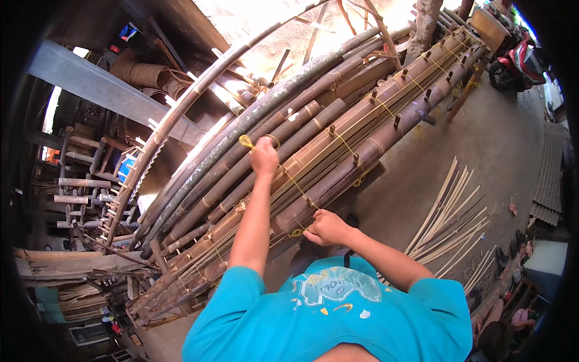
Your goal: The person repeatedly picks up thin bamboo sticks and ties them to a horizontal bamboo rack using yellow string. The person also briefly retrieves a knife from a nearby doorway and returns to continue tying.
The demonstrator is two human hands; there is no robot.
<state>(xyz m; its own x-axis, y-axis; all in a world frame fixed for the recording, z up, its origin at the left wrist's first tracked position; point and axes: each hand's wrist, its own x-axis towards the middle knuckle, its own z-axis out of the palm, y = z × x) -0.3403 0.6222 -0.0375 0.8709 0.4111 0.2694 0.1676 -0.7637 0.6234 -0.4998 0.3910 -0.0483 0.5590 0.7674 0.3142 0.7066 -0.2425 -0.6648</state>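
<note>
My left hand (265, 158) is closed in a fist over the bamboo poles, with a small bundle of yellow cord (245, 141) sticking out of its far left side. From near this fist the cord slants across a long bamboo frame (375, 143) set with short dark pegs (356, 158). It runs down to my right hand (329, 229), closed at the near edge of the frame with its fingers pinched together. More yellow cord is tied across the frame farther along, and a knotted tuft (359, 180) hangs from the near pole. Thin strips lie lengthwise between the two poles.
Thick bamboo poles (265, 114) lie stacked beyond the frame, under a curved pole with pegs (181, 107). Split strips (443, 211) are spread on the floor at right. A tree trunk (424, 27) and a red motorcycle (523, 63) stand at the far right.
</note>
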